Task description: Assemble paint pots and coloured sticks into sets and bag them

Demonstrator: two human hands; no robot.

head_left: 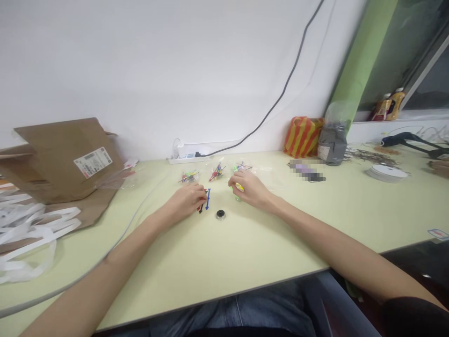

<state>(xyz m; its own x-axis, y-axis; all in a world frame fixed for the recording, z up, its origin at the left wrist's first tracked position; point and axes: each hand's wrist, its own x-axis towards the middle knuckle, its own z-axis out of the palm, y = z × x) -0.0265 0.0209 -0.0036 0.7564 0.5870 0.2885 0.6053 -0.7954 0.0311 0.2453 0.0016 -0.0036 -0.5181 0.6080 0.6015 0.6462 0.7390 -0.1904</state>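
My left hand point(187, 200) rests on the pale green table point(224, 252) with fingers pinched round thin plastic sticks point(205, 200), blue, red and black. My right hand point(247, 188) lies a little to the right, fingers curled round a small yellow-green piece point(239, 187). Between the hands, slightly nearer to me, sits a small black round part point(220, 214). Just beyond the hands lie three small clear bags of coloured sticks point(217, 172).
A white power strip point(187, 154) with a grey cable lies against the wall. Brown paper bags point(66, 159) and white strips point(31, 229) crowd the left. At right stand an orange striped bag point(302, 135), a grey pouch point(332, 142), a white tape roll point(386, 172), and another person's hand point(440, 167).
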